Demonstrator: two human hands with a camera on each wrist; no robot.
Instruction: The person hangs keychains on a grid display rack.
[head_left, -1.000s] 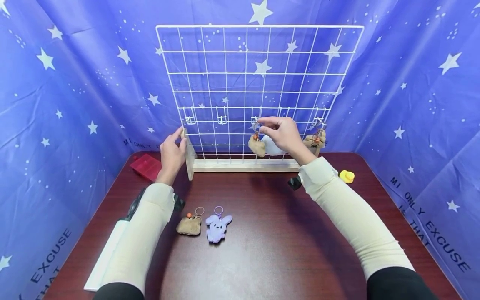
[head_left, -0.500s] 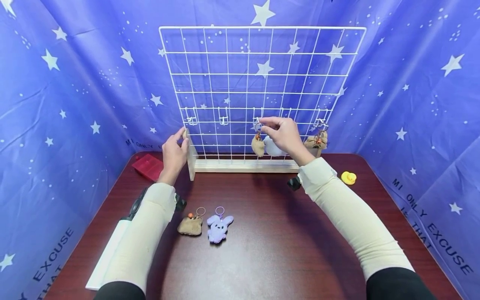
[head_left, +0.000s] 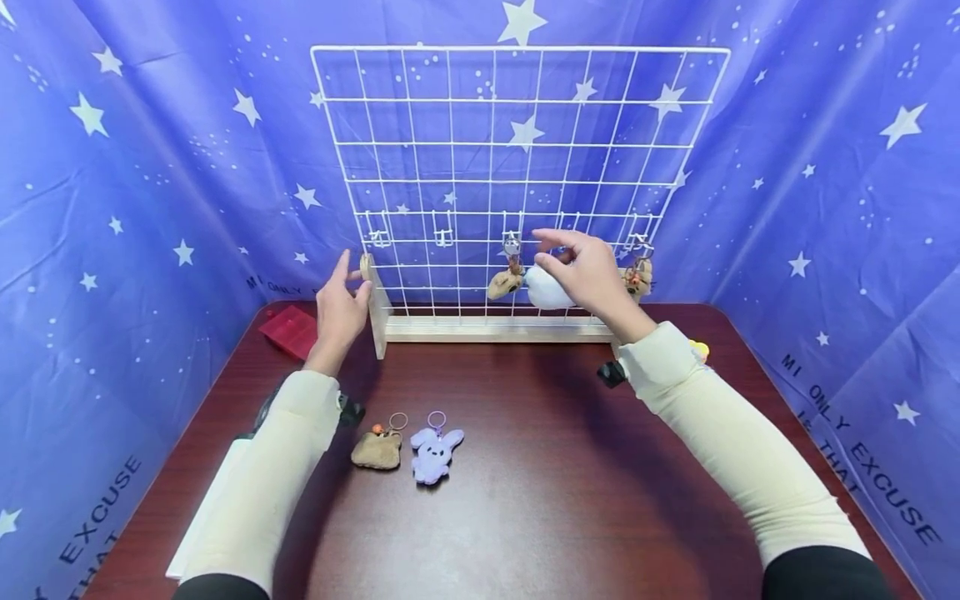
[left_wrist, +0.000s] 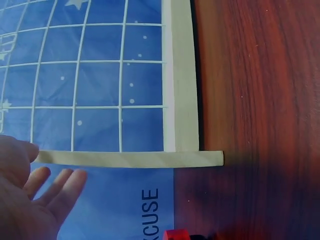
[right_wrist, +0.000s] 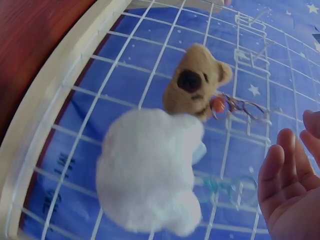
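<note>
My right hand (head_left: pixel 588 271) is open just right of a tan plush bear keychain (head_left: pixel 506 285), which hangs by its ring from the middle hook of a white wire grid rack (head_left: pixel 517 50). In the right wrist view, a gap shows between the fingers (right_wrist: pixel 285 167) and the bear's ring. Beside the bear hangs a round white plush keychain (right_wrist: pixel 150 170), partly behind my hand in the head view. My left hand (head_left: pixel 341 308) is at the top of the rack's left wooden upright (left_wrist: pixel 130 159), its fingers loosely extended and holding nothing.
A brown plush keychain (head_left: pixel 377 450) and a purple bunny keychain (head_left: pixel 432 454) lie on the table. Another brown plush (head_left: pixel 641 279) hangs at the right. A red box (head_left: pixel 291 331) is at the left; a yellow duck (head_left: pixel 701 350) is partly behind the right sleeve.
My right hand has let go of the tan bear's ring and moved slightly right. The bear now hangs from the hook, turned. My left fingers have loosened at the upright.
</note>
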